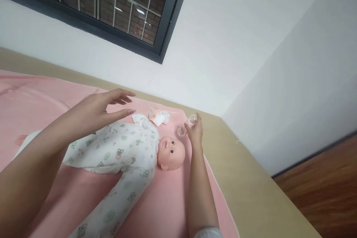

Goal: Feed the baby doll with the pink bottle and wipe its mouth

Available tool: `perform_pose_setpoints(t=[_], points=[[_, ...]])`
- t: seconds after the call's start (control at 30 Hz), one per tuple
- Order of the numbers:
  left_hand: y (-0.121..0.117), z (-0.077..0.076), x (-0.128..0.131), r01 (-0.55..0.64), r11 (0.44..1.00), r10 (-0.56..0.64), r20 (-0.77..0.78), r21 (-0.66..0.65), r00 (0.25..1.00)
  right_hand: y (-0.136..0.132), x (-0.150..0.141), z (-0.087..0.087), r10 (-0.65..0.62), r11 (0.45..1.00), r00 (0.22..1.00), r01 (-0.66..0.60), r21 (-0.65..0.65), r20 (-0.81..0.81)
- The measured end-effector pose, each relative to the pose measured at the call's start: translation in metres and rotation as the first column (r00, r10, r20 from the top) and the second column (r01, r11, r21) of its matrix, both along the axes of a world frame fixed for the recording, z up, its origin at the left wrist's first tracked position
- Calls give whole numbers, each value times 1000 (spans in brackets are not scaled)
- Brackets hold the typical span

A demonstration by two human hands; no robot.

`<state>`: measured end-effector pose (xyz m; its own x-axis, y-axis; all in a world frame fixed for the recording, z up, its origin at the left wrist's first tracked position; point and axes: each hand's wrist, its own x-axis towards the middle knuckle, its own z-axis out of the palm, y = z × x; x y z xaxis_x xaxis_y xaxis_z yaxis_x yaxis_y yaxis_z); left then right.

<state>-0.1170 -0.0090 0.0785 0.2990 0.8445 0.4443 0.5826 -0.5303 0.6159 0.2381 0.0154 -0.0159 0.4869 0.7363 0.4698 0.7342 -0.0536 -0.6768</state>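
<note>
A baby doll (170,152) lies on its back, dressed in a white top (117,147) with small green animal prints. Above its body hovers my left hand (97,108), empty, thumb and fingers apart. Beyond the doll's head, my right hand (195,130) has its fingers curled round a small clear round container (192,120). A second clear round piece (182,131) sits just left of that hand; whether it touches the fingers I cannot tell. Near the doll's shoulder lies a small crumpled packet (158,116) in white and orange.
Under the doll spreads a pink cloth (156,200) over a light wood-coloured surface (237,178). White walls (251,26) meet at a corner behind it. A dark-framed window (164,18) with bars is at upper left. Brown wood (329,182) shows at lower right.
</note>
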Motion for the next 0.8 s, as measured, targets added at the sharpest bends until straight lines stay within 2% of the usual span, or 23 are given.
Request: perform_pose_setpoints(t=[0.2,0.37,0.47,0.53,0.63,0.73,0.8], points=[[-5,1,-5,-38,997,40,-18,65,999,13,8,-20,-15,994,1000,18,-112,23],[-20,4,-5,-22,990,23,-6,137,1000,17,12,-26,-8,989,1000,4,-149,-25],[-18,1,-7,9,988,0,-60,154,998,12,12,-26,-2,986,996,-13,-168,-87],[-10,-4,-11,69,991,-50,-161,115,986,6,11,-23,-25,989,992,7,-150,-123],[6,-17,-26,138,990,-143,-321,-40,936,-11,12,-16,-56,995,988,43,-87,-146],[22,-35,-52,130,973,-202,-428,-191,881,-38,12,-6,-69,997,977,63,-37,-202],[30,-47,-70,109,956,-232,-475,-273,849,-63,6,-3,-62,998,941,66,0,-333]])
